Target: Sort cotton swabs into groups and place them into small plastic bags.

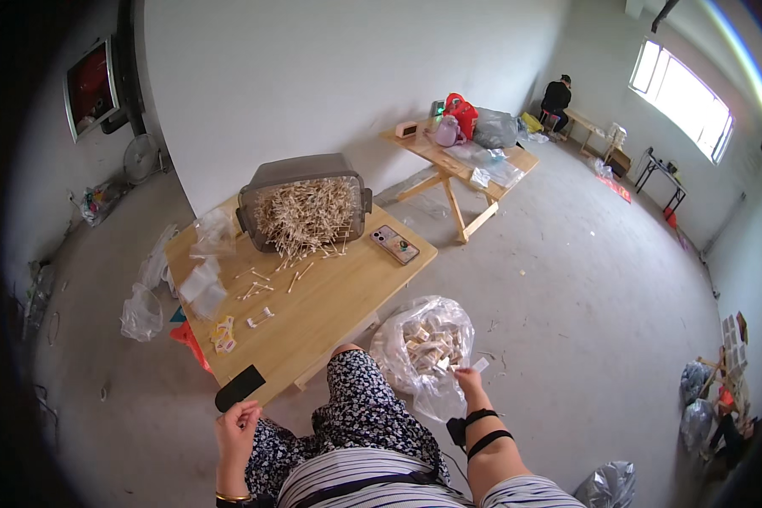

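**Light to Lift, Slippery to Hold**

A seated person's right hand (pixel 466 378) reaches down to the near side of a clear plastic bag (pixel 436 403) on the floor beside a wooden table (pixel 339 288). Its fingers bend close together by a small white piece (pixel 481 364); whether they grip it, or the film, cannot be told. The left hand (pixel 239 423) curls partly closed at the table's near corner, beside a flat black pad (pixel 240 389); whether it holds anything cannot be made out either.

Small pale packets (pixel 432 343) sit inside the bag. They look light and fairly stiff, probably best pinched by their edges, while the bag seems soft and slippery, safer taken by a gathered fold of its rim. On the table, thin white-tipped sticks (pixel 305 212), apparently cotton swabs, spill from a tipped grey bin (pixel 300 165). Each likely weighs little and could snap if bent, so a gentle mid-shaft pinch appears to suit. A small bundle (pixel 261 317) lies near yellow-and-white labels (pixel 223 334).
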A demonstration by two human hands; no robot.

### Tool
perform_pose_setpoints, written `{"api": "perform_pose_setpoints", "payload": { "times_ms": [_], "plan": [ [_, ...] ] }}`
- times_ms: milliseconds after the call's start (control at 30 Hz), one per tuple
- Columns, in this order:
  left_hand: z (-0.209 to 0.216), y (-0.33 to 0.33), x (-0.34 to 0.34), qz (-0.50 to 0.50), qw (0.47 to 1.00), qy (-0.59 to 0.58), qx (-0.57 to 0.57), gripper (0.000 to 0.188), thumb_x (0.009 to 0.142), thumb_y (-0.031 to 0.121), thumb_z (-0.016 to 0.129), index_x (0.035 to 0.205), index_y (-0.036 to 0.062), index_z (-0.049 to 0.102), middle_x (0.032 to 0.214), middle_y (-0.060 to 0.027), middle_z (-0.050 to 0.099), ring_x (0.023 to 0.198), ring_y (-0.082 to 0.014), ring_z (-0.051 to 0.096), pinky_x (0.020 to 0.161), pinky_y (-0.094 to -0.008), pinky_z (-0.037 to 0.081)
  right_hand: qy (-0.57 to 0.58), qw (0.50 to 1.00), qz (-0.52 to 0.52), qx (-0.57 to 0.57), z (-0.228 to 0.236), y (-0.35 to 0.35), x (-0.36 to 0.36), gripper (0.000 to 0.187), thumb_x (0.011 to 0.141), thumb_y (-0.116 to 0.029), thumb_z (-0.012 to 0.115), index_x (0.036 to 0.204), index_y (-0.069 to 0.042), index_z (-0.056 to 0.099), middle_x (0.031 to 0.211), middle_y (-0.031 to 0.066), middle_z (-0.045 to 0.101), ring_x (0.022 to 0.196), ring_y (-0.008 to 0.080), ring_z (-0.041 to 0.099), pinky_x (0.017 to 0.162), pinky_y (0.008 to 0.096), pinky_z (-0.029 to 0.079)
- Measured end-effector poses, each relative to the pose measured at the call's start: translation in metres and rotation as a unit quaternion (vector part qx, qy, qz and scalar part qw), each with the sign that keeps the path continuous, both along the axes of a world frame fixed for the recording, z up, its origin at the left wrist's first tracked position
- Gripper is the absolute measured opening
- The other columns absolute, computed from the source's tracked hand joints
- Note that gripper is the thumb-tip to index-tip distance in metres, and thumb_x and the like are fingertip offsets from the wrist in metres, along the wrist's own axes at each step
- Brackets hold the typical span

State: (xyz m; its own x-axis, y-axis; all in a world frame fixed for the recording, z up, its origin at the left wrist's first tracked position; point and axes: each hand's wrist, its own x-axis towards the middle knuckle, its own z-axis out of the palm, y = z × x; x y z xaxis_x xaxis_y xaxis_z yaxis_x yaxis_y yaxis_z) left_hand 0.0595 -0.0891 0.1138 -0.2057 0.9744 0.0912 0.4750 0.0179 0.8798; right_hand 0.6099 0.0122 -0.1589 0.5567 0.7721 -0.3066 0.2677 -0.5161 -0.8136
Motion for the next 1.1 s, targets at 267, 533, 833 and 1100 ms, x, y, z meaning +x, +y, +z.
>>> {"api": "perform_pose_setpoints", "payload": {
  "times_ms": [267,533,833,1100],
  "plan": [
    [-0.001,-0.008,-0.007,0.001,0.999,0.047,-0.018,0.017,0.090,0.010,0.069,0.101,-0.0034,0.070,0.088,-0.0109,0.074,0.079,-0.0141,0.070,0.074,-0.0272,0.055,0.100,0.963,0.107,-0.225,-0.021,-0.043,-0.022,0.028,0.086,-0.030,0.072,0.107,-0.012,0.071,0.086,0.0016,0.072,0.073,0.0144,0.067,0.060,0.0308,0.048],
    [0.060,-0.002,0.019,-0.008,0.987,0.158,-0.028,0.018,0.091,0.019,0.069,0.104,0.0070,0.073,0.091,-0.0080,0.076,0.083,-0.0159,0.074,0.072,-0.0256,0.057,0.179,0.964,0.068,-0.187,-0.017,-0.019,-0.033,0.021,0.087,-0.027,0.070,0.103,-0.013,0.067,0.083,0.0028,0.071,0.070,0.0170,0.068,0.062,0.0339,0.050],
    [-0.010,0.017,-0.030,-0.012,0.999,0.021,-0.045,0.022,0.093,0.022,0.068,0.106,0.0044,0.071,0.091,-0.0077,0.076,0.083,-0.0163,0.074,0.073,-0.0275,0.057,0.220,0.960,0.132,0.109,0.023,0.093,-0.129,0.014,0.089,-0.010,0.064,0.095,0.002,0.068,0.078,0.0068,0.068,0.068,0.0150,0.064,0.062,0.0288,0.050],
    [-0.054,0.127,-0.104,0.018,0.977,0.208,-0.041,0.042,0.088,0.030,0.070,0.122,0.0064,0.062,0.120,-0.0165,0.066,0.115,-0.0293,0.062,0.095,-0.0403,0.050,0.073,0.919,0.323,0.213,0.096,0.163,-0.297,0.009,0.090,-0.008,0.066,0.096,-0.002,0.069,0.083,0.0053,0.069,0.072,0.0134,0.062,0.066,0.0284,0.049]
  ]
}}
